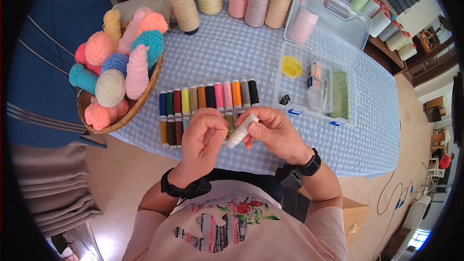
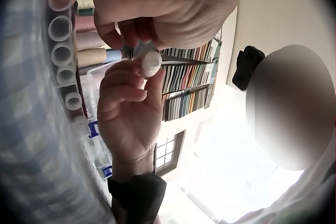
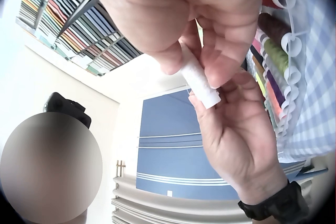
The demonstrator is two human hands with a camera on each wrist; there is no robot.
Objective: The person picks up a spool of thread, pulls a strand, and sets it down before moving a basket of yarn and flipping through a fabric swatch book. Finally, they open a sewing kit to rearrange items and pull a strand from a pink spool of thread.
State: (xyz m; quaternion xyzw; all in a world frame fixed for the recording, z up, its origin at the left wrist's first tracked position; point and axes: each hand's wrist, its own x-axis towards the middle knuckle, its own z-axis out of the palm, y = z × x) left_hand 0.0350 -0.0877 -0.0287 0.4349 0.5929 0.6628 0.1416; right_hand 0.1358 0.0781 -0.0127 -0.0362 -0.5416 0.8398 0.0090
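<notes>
Over the table's front edge, my right hand point(image 1: 276, 133) grips a small spool of white thread point(image 1: 241, 131) between thumb and fingers, the spool tilted with its lower end toward my left hand point(image 1: 204, 137). The left thumb and forefinger are pinched together close beside that end, on a fine strand of thread. In the right wrist view the white spool point(image 3: 198, 79) slants between the fingers, its plain end near the left fingertips. In the left wrist view the spool's round end point(image 2: 152, 62) faces the camera. Behind both hands lies a clear case of coloured thread spools point(image 1: 208, 97), partly hidden.
A wicker basket point(image 1: 145, 97) of yarn balls stands at the left. An open clear plastic box point(image 1: 316, 122) with small sewing items sits at the right. Large thread cones point(image 1: 256, 8) line the back of the checked tablecloth point(image 1: 261, 55).
</notes>
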